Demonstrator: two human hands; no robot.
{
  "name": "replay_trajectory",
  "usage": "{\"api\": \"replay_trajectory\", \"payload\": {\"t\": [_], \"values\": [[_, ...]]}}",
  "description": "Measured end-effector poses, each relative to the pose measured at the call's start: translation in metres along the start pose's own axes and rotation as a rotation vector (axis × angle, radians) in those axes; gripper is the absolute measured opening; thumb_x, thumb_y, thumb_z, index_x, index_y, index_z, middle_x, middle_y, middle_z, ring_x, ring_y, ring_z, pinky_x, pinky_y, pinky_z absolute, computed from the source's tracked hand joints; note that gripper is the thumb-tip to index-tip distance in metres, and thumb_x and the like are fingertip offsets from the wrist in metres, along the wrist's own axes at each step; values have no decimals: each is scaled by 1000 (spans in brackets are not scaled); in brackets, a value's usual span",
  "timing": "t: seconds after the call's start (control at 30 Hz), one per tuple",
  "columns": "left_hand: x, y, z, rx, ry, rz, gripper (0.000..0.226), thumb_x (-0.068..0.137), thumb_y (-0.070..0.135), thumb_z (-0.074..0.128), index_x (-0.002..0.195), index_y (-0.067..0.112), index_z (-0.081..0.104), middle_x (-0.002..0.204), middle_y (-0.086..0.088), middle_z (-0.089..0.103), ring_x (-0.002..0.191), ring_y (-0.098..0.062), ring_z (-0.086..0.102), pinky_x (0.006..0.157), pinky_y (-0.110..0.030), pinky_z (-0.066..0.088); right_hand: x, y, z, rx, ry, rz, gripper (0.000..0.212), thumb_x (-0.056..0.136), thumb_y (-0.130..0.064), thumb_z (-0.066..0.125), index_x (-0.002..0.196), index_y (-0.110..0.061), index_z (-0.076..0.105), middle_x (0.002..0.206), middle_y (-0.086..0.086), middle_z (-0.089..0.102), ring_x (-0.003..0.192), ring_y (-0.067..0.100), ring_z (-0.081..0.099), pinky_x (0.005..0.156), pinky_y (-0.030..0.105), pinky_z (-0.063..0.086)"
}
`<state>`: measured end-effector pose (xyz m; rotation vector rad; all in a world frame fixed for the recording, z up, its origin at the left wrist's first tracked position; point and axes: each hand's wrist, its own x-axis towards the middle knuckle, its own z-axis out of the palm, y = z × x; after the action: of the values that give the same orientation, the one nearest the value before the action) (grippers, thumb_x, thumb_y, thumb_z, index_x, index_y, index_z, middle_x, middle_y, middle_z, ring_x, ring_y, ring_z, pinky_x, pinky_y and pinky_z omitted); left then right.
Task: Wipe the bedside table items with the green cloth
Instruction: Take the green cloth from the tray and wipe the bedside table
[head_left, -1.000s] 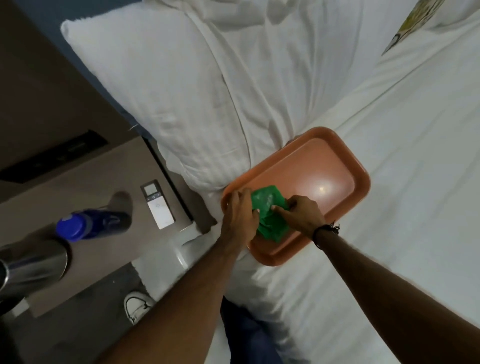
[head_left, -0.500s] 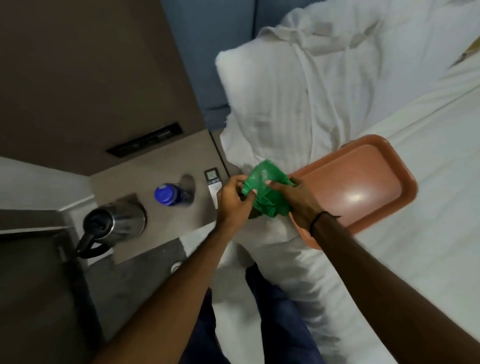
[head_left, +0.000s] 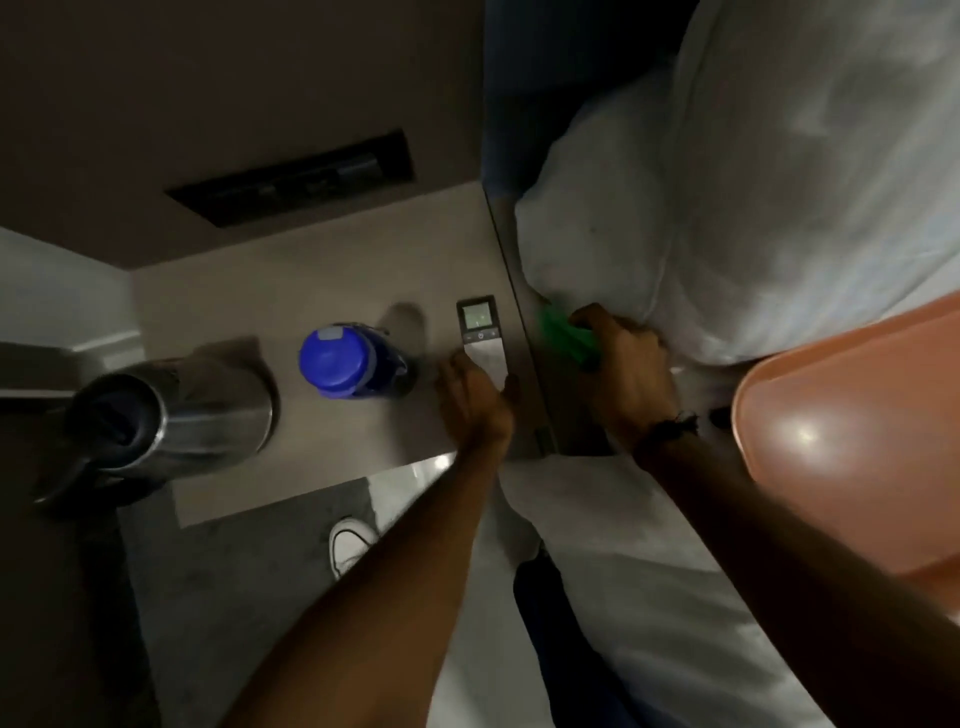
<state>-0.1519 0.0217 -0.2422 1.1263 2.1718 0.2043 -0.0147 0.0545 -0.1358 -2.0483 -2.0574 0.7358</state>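
Observation:
The green cloth (head_left: 563, 332) is bunched in my right hand (head_left: 626, 371), held beside the bedside table's right edge, against the pillow. My left hand (head_left: 475, 397) rests on the near end of a white remote (head_left: 480, 332) with a lit screen, fingers curled around its lower part. The remote lies on the beige bedside table (head_left: 322, 291). Left of it stands a bottle with a blue cap (head_left: 340, 361). A steel kettle (head_left: 171, 415) stands at the table's left end.
An orange tray (head_left: 852, 457) lies on the white bed at the right. A white pillow (head_left: 727, 218) sits behind my right hand. A dark switch panel (head_left: 296, 179) is set in the wall above the table. A white shoe (head_left: 350, 543) shows on the floor.
Both hands lifted the cloth off the tray and swung left. My left hand let go of the cloth and came down on the remote; my right hand keeps the cloth.

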Motion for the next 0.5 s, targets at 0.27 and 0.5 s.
{"api": "replay_trajectory", "payload": {"t": [0.27, 0.5], "values": [[34, 2, 40, 234, 226, -110, 30, 104, 19, 37, 126, 6, 54, 126, -18, 60, 114, -33, 60, 83, -42, 53, -2, 13, 11, 20, 33, -7, 50, 70, 5, 70, 119, -3, 60, 109, 23, 70, 95, 41, 66, 73, 36, 51], [-24, -43, 17, -201, 27, 101, 67, 80, 43, 75, 128, 5, 47, 128, -16, 47, 107, -34, 59, 86, -38, 55, -12, 8, 8, 89, 32, -13, 44, 69, 9, 69, 113, 2, 68, 109, 24, 70, 99, 41, 65, 81, 38, 53]]}}
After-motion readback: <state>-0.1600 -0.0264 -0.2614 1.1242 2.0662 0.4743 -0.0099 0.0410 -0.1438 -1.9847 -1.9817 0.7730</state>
